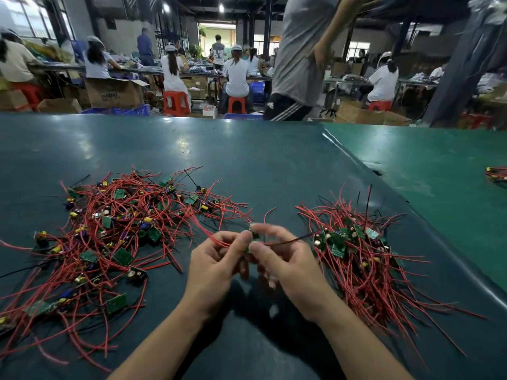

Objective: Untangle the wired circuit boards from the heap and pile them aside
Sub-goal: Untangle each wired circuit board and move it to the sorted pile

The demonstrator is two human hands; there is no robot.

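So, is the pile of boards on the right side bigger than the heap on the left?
No, the right pile covers clearly less of the table than the wide left heap.

A dark green worktop [247, 149] meets a lighter green worktop [439, 160] on the right. Beyond them, a person in a grey shirt [299, 50] and striped dark trousers stands close to the far edge. Farther back, people in white shirts and caps sit on red stools [176, 102] at long benches. Cardboard boxes [115, 93] and blue crates [131, 110] sit on the floor.
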